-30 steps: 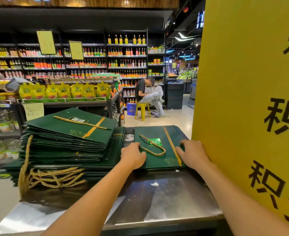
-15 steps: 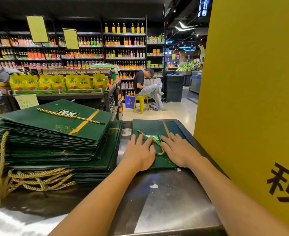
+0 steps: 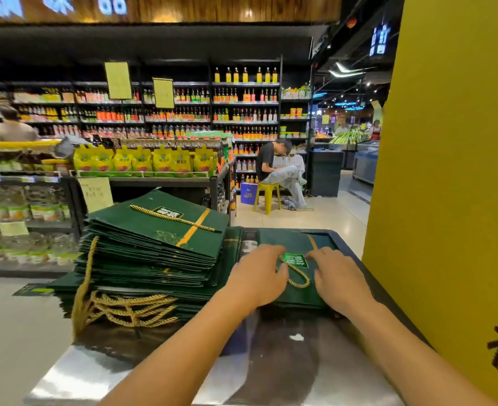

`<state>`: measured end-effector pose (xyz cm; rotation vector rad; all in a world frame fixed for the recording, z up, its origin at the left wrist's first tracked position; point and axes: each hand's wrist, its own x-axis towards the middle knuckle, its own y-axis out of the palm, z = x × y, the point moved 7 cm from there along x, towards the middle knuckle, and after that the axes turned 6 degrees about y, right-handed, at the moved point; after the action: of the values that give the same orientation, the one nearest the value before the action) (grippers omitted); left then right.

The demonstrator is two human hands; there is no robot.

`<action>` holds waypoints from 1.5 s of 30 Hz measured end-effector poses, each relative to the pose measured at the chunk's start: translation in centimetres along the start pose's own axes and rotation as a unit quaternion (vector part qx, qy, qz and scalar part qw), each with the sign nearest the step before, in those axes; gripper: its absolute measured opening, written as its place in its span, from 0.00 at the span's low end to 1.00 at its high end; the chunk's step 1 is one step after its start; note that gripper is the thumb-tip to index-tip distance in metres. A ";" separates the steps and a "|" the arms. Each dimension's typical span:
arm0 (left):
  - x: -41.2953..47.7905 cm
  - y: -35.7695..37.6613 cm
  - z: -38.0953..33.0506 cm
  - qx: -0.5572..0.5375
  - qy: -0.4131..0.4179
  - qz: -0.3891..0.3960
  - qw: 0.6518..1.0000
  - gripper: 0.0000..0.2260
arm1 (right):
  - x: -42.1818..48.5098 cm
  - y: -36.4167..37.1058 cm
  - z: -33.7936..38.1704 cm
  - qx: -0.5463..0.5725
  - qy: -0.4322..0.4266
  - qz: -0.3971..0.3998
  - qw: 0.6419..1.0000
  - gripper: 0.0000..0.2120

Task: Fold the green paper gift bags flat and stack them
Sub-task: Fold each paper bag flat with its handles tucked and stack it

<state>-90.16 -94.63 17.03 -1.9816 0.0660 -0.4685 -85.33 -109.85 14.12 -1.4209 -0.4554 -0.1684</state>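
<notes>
Green flat-folded paper gift bags in a tall, slightly fanned stack (image 3: 154,247) at the left of the shiny steel table (image 3: 294,361). The top bag is tilted and has a gold stripe and a dark label. Twisted gold rope handles (image 3: 124,313) spill from the stack's near side, and one hangs down its left corner. Behind the stack are a rack of yellow food pouches (image 3: 142,162) and dark shelves of bottles (image 3: 183,112).

Just right of the stack, a single dark green paper gift bag (image 3: 288,238) lies flat on the table. The left hand (image 3: 256,276) is palm down on the bag's left part, fingers released and laid forward, gripping nothing. Its fingertips are near the bag's gold rope loop (image 3: 300,285), possibly touching it, but motion blur hides this. The loop lies on the bag between the two hands, below a bright green printed label (image 3: 296,260). Far behind, a person (image 3: 277,168) sits on a yellow plastic stool (image 3: 266,196).

The right hand (image 3: 338,279) is also palm down on the bag's right part. It is relaxed, not clenched, with the index finger stretched toward the label. A big yellow panel with black characters (image 3: 447,200) stands at the table's right edge.
</notes>
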 end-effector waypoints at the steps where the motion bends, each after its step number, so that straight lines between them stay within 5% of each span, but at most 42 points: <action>1: -1.1 -2.1 -0.3 -0.006 0.008 -0.023 1.000 0.18 | -0.2 -0.8 0.9 0.069 0.000 -0.010 0.998 0.15; 5: -6.2 -11.8 -0.1 0.009 0.010 -0.132 0.991 0.12 | -0.6 -4.2 6.1 0.333 0.008 0.015 0.943 0.08; 10: -11.4 -21.4 5.2 0.114 -0.092 -0.175 0.974 0.17 | -0.6 -6.2 12.9 0.461 0.008 0.077 0.884 0.11; 13: -13.5 -24.0 9.9 0.104 -0.169 -0.199 0.960 0.21 | -0.5 -6.2 14.2 0.481 0.073 0.108 0.867 0.23; 18: -13.9 -23.2 14.9 0.027 -0.233 -0.173 0.956 0.16 | -0.3 -5.7 15.4 0.487 0.127 0.160 0.849 0.25; 25: -13.8 -22.7 15.2 -0.026 -0.227 -0.251 0.941 0.14 | -0.2 -4.3 16.3 0.502 0.155 0.183 0.831 0.22; 27: -13.7 -22.4 15.4 -0.058 -0.234 -0.262 0.935 0.17 | -0.5 -3.8 16.2 0.521 0.169 0.200 0.812 0.21; 32: -13.8 -21.4 16.1 -0.087 -0.256 -0.279 0.921 0.05 | -1.4 -3.2 15.6 0.582 0.217 0.203 0.757 0.26; 38: -13.8 -19.2 16.0 -0.186 -0.246 -0.297 0.904 0.01 | -2.1 -3.5 15.9 0.627 0.230 0.218 0.712 0.17; 41: -14.3 -19.1 16.6 -0.204 -0.257 -0.319 0.889 0.03 | -2.2 -4.2 15.9 0.691 0.215 0.189 0.663 0.07; 45: -15.0 -19.3 16.3 -0.194 -0.240 -0.312 0.899 0.08 | -2.4 -4.6 15.7 0.774 0.195 0.163 0.580 0.09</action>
<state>-101.31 -68.23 23.53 -2.4462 -0.8731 -0.3676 -92.43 -95.63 18.66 0.3467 0.1382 0.2208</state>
